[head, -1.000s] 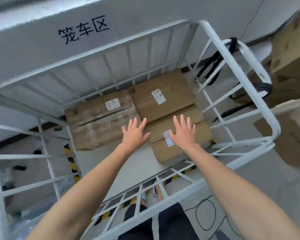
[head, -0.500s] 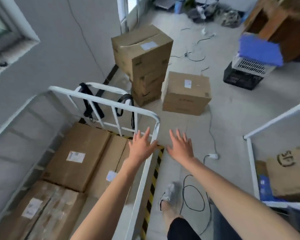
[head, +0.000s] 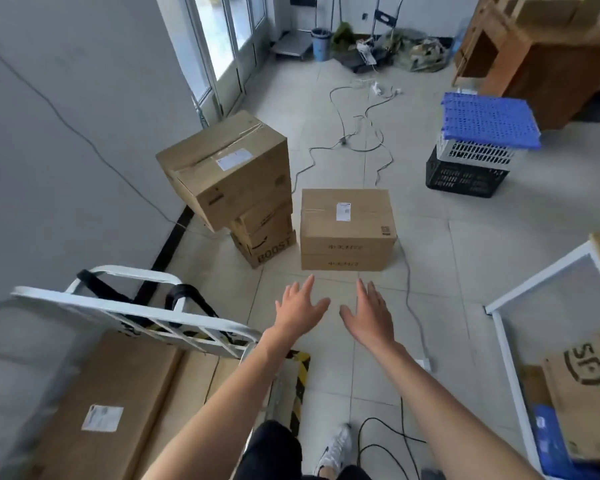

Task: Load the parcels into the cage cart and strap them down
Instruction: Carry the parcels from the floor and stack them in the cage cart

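Note:
The white cage cart fills the lower left, with flat cardboard parcels lying inside it and black straps hanging over its side rail. Ahead on the tiled floor stands a single brown parcel with a white label. To its left is a stack of parcels, the top one tilted and overhanging. My left hand and my right hand are both stretched forward, fingers spread, holding nothing, above the floor just short of the single parcel.
Cables trail across the floor, and a black cable loops by my feet. A black crate with white and blue crates on it stands at the right. A second white cart with an SF box is at the lower right.
My view has swung from inside the cage cart to the floor parcels on its right. Both hands have come out of the cart and now reach toward the single parcel.

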The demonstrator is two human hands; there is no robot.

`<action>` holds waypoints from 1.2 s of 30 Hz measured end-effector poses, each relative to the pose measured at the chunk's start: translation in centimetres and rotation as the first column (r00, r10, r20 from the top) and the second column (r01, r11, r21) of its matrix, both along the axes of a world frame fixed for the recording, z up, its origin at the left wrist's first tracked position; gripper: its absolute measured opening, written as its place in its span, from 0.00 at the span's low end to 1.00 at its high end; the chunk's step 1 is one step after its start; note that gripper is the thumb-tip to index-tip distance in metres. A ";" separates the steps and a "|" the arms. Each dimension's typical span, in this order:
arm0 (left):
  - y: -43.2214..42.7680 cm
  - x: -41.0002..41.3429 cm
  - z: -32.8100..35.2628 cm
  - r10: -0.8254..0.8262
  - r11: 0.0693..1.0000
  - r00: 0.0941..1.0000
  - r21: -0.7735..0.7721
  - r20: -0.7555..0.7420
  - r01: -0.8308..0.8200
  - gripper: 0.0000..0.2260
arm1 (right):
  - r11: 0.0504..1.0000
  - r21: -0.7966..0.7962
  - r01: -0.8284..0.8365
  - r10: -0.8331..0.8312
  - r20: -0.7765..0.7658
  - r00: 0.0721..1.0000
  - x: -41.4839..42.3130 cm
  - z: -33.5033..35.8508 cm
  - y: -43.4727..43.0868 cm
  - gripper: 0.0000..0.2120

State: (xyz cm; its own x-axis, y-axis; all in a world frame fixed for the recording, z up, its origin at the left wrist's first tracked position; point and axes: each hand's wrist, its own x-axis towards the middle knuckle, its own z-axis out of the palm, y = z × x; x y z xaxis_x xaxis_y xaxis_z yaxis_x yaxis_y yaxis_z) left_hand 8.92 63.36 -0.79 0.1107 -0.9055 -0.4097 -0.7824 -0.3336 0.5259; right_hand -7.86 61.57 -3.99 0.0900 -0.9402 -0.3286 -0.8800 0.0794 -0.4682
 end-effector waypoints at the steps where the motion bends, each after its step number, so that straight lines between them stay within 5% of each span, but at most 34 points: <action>1: -1.5 -0.4 0.0 0.000 1.000 1.000 -0.001 0.000 0.000 0.33 | 1.000 0.006 0.008 -0.008 0.013 1.000 -0.2 -0.1 -1.7 0.38; 24: -41.7 1.0 -12.4 0.006 0.955 0.999 0.297 -0.040 0.007 0.31 | 0.947 0.276 0.165 -0.159 -0.046 0.986 -1.7 -8.7 -41.1 0.39; 36: -59.3 -1.6 -27.9 0.181 0.888 0.983 0.432 -0.011 -0.158 0.34 | 0.912 0.398 0.095 -0.090 -0.032 0.995 -6.2 -23.2 -60.4 0.36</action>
State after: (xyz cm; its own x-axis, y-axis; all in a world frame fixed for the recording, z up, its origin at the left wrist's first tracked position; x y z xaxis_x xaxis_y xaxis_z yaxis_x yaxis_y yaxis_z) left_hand 7.30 4.03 -28.65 0.2159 -0.6107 -0.7619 -0.6702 -0.6601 0.3392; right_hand -14.06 1.21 -27.19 0.0022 -0.7348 -0.6783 -0.8651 0.3388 -0.3699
